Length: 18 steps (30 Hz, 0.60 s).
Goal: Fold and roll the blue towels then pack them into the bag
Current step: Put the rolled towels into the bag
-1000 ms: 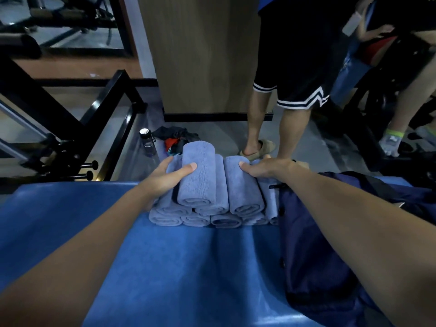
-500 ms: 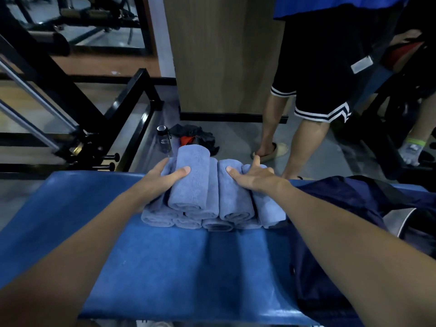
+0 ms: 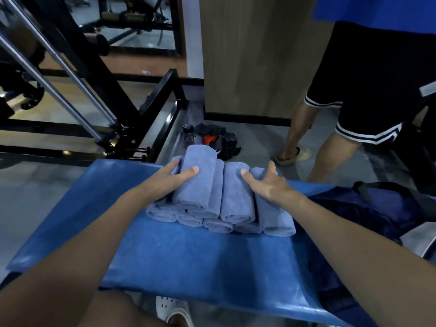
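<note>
While left hand (image 3: 162,182) and right hand (image 3: 266,185) press straight, uncurled fingers on the stack of rolled blue towels (image 3: 236,199) beneath them, risk: an uneven squeeze toward the navy bag (image 3: 377,208), right of the right fingers, may topple or unroll the top roll (image 3: 198,185) under the left thumb.

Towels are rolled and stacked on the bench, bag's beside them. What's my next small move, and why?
Probably press both hands inward to clamp the towel stack. The left hand and right hand rest on its two sides with open fingers, not yet gripping, and the bag lies to its right.
</note>
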### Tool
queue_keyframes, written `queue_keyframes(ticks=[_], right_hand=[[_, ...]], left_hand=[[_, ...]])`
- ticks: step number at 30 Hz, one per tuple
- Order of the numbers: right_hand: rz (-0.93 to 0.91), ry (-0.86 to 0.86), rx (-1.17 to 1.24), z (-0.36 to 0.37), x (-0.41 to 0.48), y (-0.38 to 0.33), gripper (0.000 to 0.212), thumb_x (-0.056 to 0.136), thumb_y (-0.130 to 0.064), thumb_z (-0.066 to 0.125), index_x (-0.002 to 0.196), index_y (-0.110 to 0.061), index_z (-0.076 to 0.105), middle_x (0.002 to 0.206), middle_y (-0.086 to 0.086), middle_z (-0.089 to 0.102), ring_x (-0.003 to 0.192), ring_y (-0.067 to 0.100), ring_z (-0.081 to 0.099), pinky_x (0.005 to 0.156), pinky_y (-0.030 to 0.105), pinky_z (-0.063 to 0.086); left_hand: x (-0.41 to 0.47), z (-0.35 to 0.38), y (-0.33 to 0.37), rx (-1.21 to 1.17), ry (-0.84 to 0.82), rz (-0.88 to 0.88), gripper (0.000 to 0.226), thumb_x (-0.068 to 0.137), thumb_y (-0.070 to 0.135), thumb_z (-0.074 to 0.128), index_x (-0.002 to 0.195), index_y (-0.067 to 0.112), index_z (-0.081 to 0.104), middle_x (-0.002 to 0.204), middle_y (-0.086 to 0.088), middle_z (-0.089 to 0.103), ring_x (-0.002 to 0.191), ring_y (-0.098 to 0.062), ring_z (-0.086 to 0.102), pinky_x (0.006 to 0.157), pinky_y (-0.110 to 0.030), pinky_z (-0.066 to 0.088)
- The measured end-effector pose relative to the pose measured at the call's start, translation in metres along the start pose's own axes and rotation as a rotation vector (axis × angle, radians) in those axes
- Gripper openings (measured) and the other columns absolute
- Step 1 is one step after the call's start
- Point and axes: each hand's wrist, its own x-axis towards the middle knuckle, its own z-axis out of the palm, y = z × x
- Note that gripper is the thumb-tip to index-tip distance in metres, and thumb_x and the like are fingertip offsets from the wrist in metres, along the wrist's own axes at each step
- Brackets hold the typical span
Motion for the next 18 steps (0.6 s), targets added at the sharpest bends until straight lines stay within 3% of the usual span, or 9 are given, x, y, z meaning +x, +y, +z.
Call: queue_keyframes(ticks=[6, 14, 18], right_hand=[[-0.096, 0.045, 0.12, 0.014, -0.019, 0.03, 0.102, 0.076, -0.08, 0.049, 0.151, -0.042, -0.009, 0.162, 0.005, -0.011, 0.147, 0.034, 0.019, 0.113, 0.043, 0.027], [-0.035, 0.07, 0.089, 0.031, -0.013, 0.01, 0.104, 0.074, -0.085, 0.042, 0.151, -0.041, -0.012, 0.159, 0.008, 0.0, 0.138, 0.039, 0.031, 0.108, 0.045, 0.032], [-0.033, 0.068, 0.055, 0.039, -0.012, -0.004, 0.103, 0.077, -0.084, 0.039, 0.152, -0.037, -0.014, 0.159, 0.011, -0.001, 0.14, 0.036, 0.027, 0.109, 0.044, 0.031]], left_hand=[[0.003, 0.004, -0.011, 0.075, 0.042, 0.047, 0.068, 0.063, 0.089, 0.063, 0.124, 0.075, 0.036, 0.148, 0.01, 0.04, 0.129, -0.019, 0.052, 0.105, -0.049, 0.046], [0.006, -0.009, -0.026, 0.131, 0.026, 0.117, 0.07, 0.07, 0.088, 0.057, 0.133, 0.072, 0.032, 0.151, 0.011, 0.04, 0.139, -0.019, 0.041, 0.11, -0.053, 0.039], [0.004, -0.021, -0.031, 0.135, 0.036, 0.139, 0.071, 0.074, 0.085, 0.057, 0.137, 0.07, 0.029, 0.151, 0.01, 0.04, 0.136, -0.018, 0.046, 0.11, -0.051, 0.041]])
